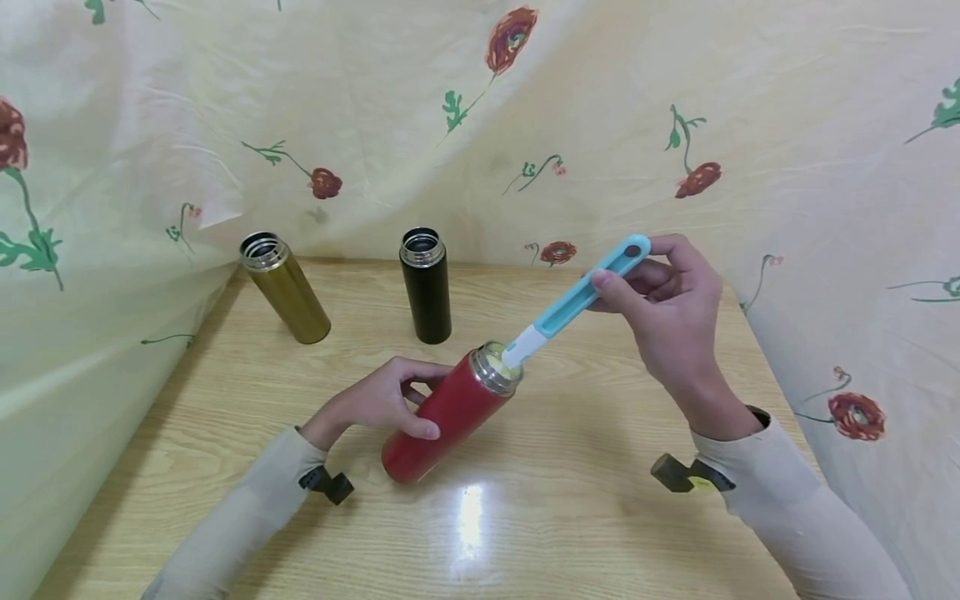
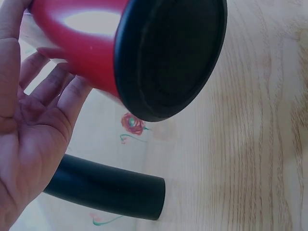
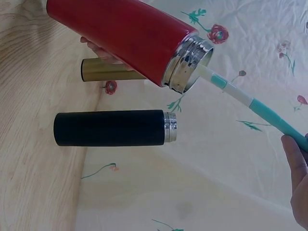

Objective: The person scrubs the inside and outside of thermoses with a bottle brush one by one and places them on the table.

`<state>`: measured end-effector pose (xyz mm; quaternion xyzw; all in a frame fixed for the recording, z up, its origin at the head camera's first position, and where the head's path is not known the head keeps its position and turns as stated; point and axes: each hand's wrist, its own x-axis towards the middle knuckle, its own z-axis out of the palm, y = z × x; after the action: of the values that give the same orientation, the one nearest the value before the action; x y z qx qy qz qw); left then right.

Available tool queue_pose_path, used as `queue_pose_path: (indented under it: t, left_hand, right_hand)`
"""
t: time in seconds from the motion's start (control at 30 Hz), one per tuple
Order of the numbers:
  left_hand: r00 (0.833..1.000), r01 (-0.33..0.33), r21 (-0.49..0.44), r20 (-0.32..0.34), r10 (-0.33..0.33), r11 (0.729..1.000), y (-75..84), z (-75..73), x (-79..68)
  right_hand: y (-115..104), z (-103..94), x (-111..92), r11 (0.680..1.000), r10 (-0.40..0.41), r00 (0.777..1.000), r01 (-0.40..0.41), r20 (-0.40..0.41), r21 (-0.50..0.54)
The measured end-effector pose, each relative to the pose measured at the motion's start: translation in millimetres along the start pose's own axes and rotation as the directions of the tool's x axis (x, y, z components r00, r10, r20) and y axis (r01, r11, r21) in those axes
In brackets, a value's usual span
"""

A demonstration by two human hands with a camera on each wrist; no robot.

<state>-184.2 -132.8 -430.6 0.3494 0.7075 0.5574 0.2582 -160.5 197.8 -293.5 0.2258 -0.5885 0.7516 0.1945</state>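
Observation:
A red vacuum flask [image 1: 450, 417] leans to the right, its steel mouth uncapped, and my left hand [image 1: 390, 396] grips it round the body. In the left wrist view the red flask [image 2: 86, 43] shows its dark base above the table. My right hand [image 1: 675, 308] pinches the blue handle of a bottle brush [image 1: 577, 302] between thumb and fingers. The brush's white neck enters the flask mouth, with a bit of yellowish head showing at the rim; the rest is hidden inside. From the right wrist, the brush [image 3: 240, 94] slants into the flask's threaded neck.
Behind my left hand a gold flask [image 1: 292, 296] and a black flask [image 1: 427, 292] stand uncapped on the wooden table [image 1: 585, 500]. Flower-printed cloth [image 1: 405, 108] hangs around the table's back and sides.

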Motion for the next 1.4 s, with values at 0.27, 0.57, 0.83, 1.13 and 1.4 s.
queue_pose_path:
  t: [0.27, 0.57, 0.83, 1.13, 1.4]
  left_hand:
    - [1.0, 0.009, 0.002, -0.002, -0.009, 1.0, 0.6, 1.6, 0.2]
    - [1.0, 0.002, 0.061, -0.011, -0.001, 0.998, -0.8, -0.8, 0.1]
    - [1.0, -0.014, 0.111, -0.02, 0.017, 0.994, 4.8, -0.3, 3.9]
    - [0.998, -0.001, 0.138, -0.069, 0.011, 0.99, 5.7, 2.1, 9.9]
    - [0.996, -0.02, 0.137, -0.088, 0.033, 0.99, 5.7, 5.0, 9.8]
  right_hand:
    - [-4, -1.0, 1, 1.0, -0.011, 1.0, 0.011, -0.014, 0.019]
    - [-7, -3.5, 2, 0.998, -0.059, 0.998, 0.059, -0.028, 0.022]
    - [-10, -3.8, 5, 0.995, -0.077, 0.996, 0.079, -0.046, 0.06]
    - [-8, -1.0, 4, 0.991, -0.109, 0.993, 0.113, -0.051, 0.074]
    - [-8, 0.7, 5, 0.991, -0.104, 0.993, 0.107, -0.05, 0.081]
